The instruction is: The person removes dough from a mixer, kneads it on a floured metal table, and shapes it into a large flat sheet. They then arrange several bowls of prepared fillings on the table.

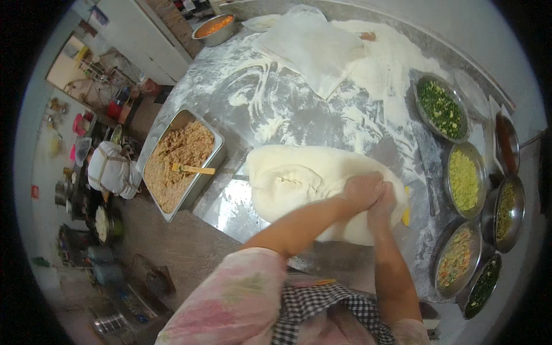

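Note:
A large, smooth mass of pale dough (pixel 293 172) lies on the floured metal worktable (pixel 302 116) right in front of me. Both my hands press together into its right part, with the fingers bunched. My left hand (pixel 363 189) is on the left and my right hand (pixel 385 200) touches it from the right. The fingertips are partly sunk in or hidden, so their exact pose is hard to see. Folds and small creases mark the dough's left part. The edge of a yellow object (pixel 406 207), perhaps a scraper, shows at the dough's right side.
To the left stands a metal tray of minced filling (pixel 220 148) with a wooden-handled tool. Metal bowls of chopped greens (pixel 442 108), yellow bits (pixel 463 180) and mixed vegetables (pixel 456 258) line the right. A floury plastic sheet (pixel 315 51) lies at the back. Another person (pixel 113 168) is far left.

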The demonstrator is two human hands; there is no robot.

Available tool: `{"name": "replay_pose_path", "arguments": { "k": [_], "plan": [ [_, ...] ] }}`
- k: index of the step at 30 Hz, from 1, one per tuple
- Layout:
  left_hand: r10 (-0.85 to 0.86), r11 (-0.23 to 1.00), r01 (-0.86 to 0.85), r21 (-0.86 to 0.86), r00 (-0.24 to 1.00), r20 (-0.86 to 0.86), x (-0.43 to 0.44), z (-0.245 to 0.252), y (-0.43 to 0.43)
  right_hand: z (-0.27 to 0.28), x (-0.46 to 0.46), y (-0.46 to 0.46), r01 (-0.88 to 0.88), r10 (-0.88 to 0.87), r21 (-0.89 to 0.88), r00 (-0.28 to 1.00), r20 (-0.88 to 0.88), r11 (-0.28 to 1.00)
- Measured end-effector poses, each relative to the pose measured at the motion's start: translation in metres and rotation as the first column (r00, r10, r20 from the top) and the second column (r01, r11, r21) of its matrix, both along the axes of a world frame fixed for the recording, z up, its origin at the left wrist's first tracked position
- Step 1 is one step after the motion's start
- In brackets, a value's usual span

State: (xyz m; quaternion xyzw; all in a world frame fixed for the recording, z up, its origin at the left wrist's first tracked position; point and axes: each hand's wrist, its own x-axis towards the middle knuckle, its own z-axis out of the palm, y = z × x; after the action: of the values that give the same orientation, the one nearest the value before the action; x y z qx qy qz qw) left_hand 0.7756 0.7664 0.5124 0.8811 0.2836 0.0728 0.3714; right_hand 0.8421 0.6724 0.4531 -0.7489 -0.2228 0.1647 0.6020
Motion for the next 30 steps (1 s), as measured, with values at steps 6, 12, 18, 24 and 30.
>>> {"name": "replay_pose_path", "arguments": {
  "k": [6, 12, 18, 24, 30],
  "plan": [
    [0.573, 0.763, -0.599, 0.245, 0.801, 0.173, -0.141, 0.039, 0.137, 0.062, -0.038, 0.028, -0.187, 0.189, -0.037, 0.981, 0.041, 0.982],
    [0.658, 0.748, -0.644, 0.162, 0.751, -0.051, -0.181, 0.010, 0.087, 0.089, -0.122, 0.104, -0.596, 0.636, -0.259, 0.601, 0.483, 0.760],
    [0.480, 0.760, -0.462, 0.456, 0.873, 0.085, -0.187, -0.013, 0.055, 0.055, -0.123, 0.106, -0.483, 0.709, -0.539, 0.302, 0.637, 0.690],
    [0.448, 0.714, -0.469, 0.520, 0.877, 0.176, -0.182, -0.037, 0.130, 0.023, -0.123, 0.172, -0.389, 0.571, -0.434, 0.379, 0.728, 0.813],
    [0.379, 0.804, -0.360, 0.473, 0.924, 0.057, -0.188, -0.016, 0.129, 0.050, -0.113, 0.113, -0.468, 0.439, -0.121, 0.668, 0.601, 0.876]
  ]
}}
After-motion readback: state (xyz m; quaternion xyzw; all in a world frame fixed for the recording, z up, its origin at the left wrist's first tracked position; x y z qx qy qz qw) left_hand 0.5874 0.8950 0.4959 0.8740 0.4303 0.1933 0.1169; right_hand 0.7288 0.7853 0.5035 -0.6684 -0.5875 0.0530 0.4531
